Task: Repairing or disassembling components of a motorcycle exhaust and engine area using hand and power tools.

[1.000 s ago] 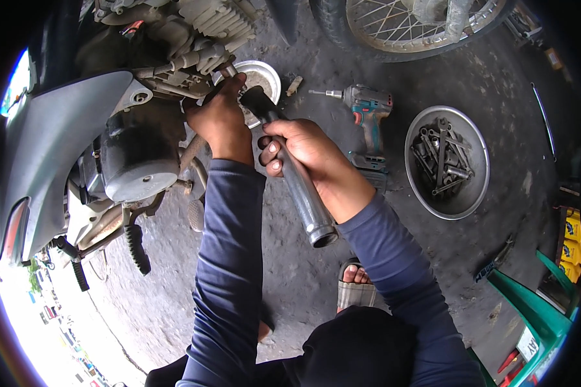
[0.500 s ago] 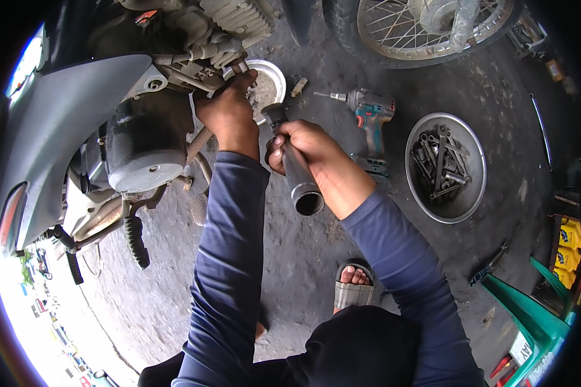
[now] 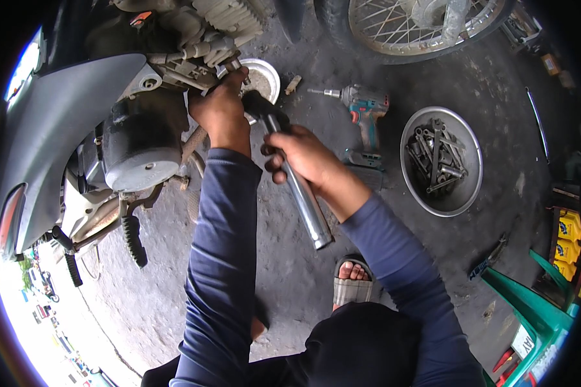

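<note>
Right hand (image 3: 303,158) has a closed grip round a steel pipe (image 3: 301,193); left hand (image 3: 221,111) clasps a fitting on the engine (image 3: 142,138).

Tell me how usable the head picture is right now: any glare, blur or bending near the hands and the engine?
Head view: sharp at the centre, left hand on the engine and right hand around the metal tube both crisp; lower-left rim blown out by daylight; strong fisheye bending at the wheel and black corners; light is soft, with no hard shadows on the floor.
</note>
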A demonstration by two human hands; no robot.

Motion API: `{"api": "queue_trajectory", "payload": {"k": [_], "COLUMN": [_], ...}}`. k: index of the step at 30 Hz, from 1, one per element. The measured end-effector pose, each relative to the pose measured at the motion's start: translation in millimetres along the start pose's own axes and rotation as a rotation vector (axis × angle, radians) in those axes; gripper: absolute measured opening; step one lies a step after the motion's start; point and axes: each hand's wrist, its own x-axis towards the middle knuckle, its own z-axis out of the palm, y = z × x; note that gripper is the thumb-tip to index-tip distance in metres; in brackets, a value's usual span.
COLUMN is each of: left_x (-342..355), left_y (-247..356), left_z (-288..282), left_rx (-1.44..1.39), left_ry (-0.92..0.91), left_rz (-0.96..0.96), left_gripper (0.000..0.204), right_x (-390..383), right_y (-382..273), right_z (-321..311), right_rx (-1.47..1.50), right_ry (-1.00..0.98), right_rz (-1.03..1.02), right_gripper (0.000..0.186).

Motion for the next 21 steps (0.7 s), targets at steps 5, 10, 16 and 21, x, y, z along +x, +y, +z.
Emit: {"api": "queue_trajectory", "payload": {"k": [5, 10, 16, 21], "left_x": [-2, -4, 0, -5], "left_y": [3, -7, -3, 2], "left_z": [7, 8, 0, 8], "left_rx": [0.026, 0.036, 0.031, 0.051], "left_ry": [0.009, 0.024, -0.008, -0.005], "left_rz": [0.073, 0.014, 0.001, -0.011], "left_gripper": [0.052, 0.042, 0.039, 0.039], "right_x": [-12, -36, -34, 21], "right_y": [59, 163, 97, -26], "right_z": [-48, -103, -103, -162], "right_rx": [-0.398, -0.945, -1.264, -1.533], "right_ry": [0.22, 0.215, 0.431, 1.225], "right_rz": [0.08, -0.024, -0.784, -0.403], "right_gripper": [0.018, 0.035, 0.013, 0.059]}}
